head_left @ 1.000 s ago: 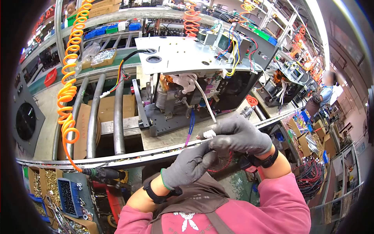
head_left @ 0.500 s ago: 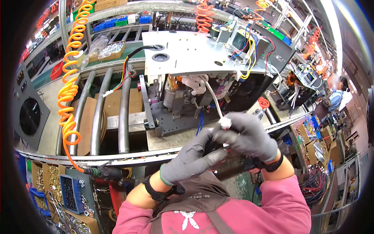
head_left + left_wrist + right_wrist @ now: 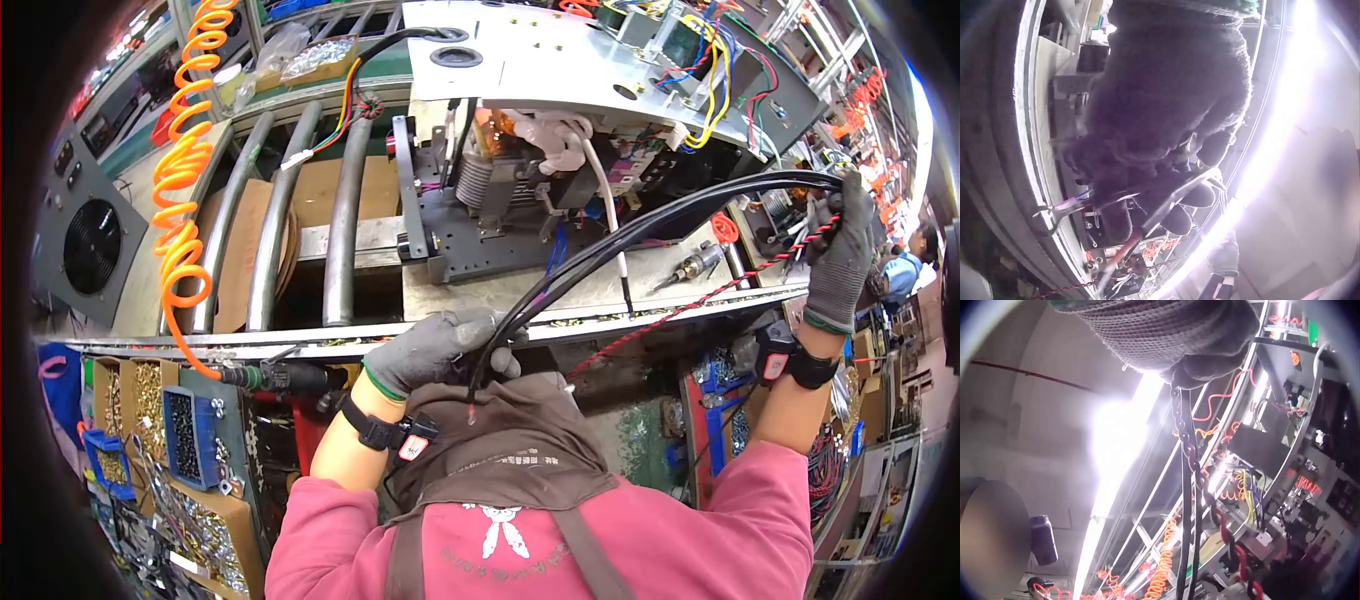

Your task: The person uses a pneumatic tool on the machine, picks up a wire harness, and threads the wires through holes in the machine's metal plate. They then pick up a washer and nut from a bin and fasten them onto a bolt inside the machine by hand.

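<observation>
black cables (image 3: 640,232), a pair of thick leads running with a thinner red-and-black twisted wire (image 3: 690,305), arc across the front of the open machine chassis (image 3: 560,150) on the bench, drawn between two gloved hands held well apart. left hand (image 3: 440,350) grips the lower ends close to the body, and right hand (image 3: 840,255) is closed round them up high at the far side. judging from this, the pull should stay even so the leads lie side by side and clear the white wire (image 3: 610,225).

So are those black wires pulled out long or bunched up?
Pulled out long. The black wires stretch in an arc from the left hand near the apron up to the raised right hand.
</observation>
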